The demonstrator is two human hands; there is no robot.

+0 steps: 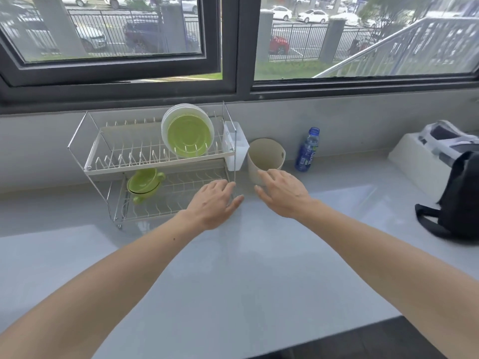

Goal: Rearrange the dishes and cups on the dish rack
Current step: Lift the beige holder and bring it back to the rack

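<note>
Head view, and both hands are out over a smooth, glossy grey tabletop, palms down, fingers spread, holding nothing. The left hand hovers at the front right corner of the dish rack, fingertips just by its thin wire upright; whether they touch it, I cannot tell. The right hand sits just beside it, fingers reaching to the lower wall of a round, matte beige container with a cut-out handle near the rim.

The rack is a two-tier frame of shiny wire with pale trays and rows of short prongs. Beyond the left hand, on the upper tier, a stack of round plates stands on edge, white rims with a lime-green face towards us. To the left of that hand, on the lower tier, glossy green cups with small loop handles lie nested and tilted. A white plastic cutlery holder hangs on the rack's right end.

Beyond the right hand stands a blue plastic bottle; far right, a black bag.
</note>
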